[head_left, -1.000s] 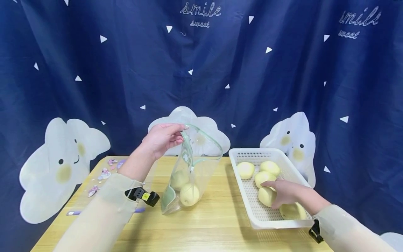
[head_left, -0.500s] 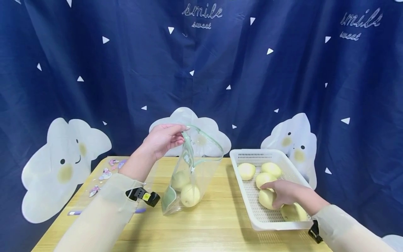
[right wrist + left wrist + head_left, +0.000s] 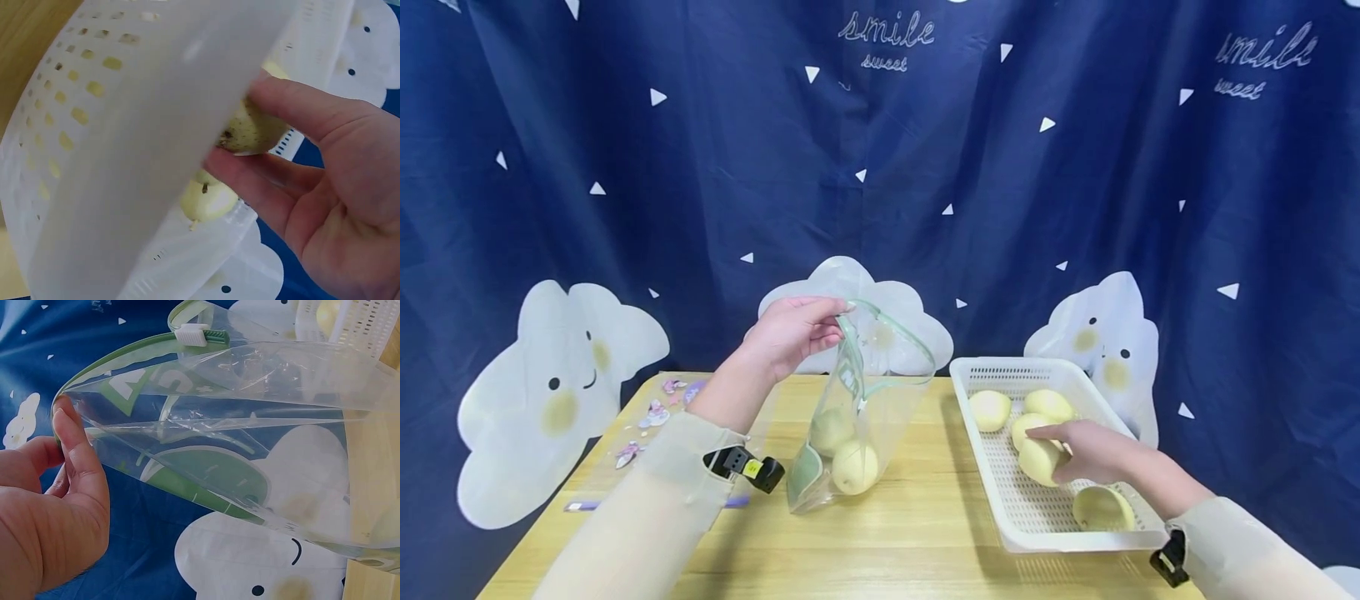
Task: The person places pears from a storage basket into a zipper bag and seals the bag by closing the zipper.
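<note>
My left hand pinches the green-edged mouth of a clear zip bag between thumb and fingers and keeps it upright. A white slider sits on the bag's zip in the left wrist view. Two pale yellow pears lie at the bottom of the bag. On the right, my right hand reaches into a white slotted basket, thumb and fingers around a pear. Several other pears lie in the basket. Its wall hides part of the held pear in the right wrist view.
A second clear bag with cartoon prints and a purple zip strip lies flat at the left, partly under my left forearm. The wooden table ends against a dark blue curtain with white clouds.
My right hand has shifted slightly up and away from the nearest pear, which now shows more, with the gripped pear in its fingers. My left hand holds the bag as before.
</note>
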Demonstrator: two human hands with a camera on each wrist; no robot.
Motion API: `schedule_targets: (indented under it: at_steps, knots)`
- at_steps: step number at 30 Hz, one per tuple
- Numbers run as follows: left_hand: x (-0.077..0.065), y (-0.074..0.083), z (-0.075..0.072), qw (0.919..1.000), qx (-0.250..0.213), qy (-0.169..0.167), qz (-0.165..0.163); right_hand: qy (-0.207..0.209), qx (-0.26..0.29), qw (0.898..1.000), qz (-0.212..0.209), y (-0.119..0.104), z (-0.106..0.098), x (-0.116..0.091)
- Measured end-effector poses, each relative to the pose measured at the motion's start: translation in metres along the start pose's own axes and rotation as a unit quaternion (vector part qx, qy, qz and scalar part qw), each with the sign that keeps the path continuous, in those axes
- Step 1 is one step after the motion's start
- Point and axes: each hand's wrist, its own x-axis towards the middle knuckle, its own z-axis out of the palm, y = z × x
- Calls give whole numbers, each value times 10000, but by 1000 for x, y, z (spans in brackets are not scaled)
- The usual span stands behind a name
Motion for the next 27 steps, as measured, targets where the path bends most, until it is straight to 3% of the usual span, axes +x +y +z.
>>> schedule_targets:
  at_steps: [7,14,21,27]
  knots:
    - [2,-1,0,10000,-49,8,-4,837,-417,9955,-183,0,-8,1]
    - [1,-2,1,10000,-84,13,-36,1962,-526,9791,-94,-4,-10,8]
    - [2,-1,1,10000,-63,14,-17,2758,65,9609,218,-17,-21,19]
    - [2,1,2,10000,68,19,-3,3106,501,9486,343,-31,-36,26]
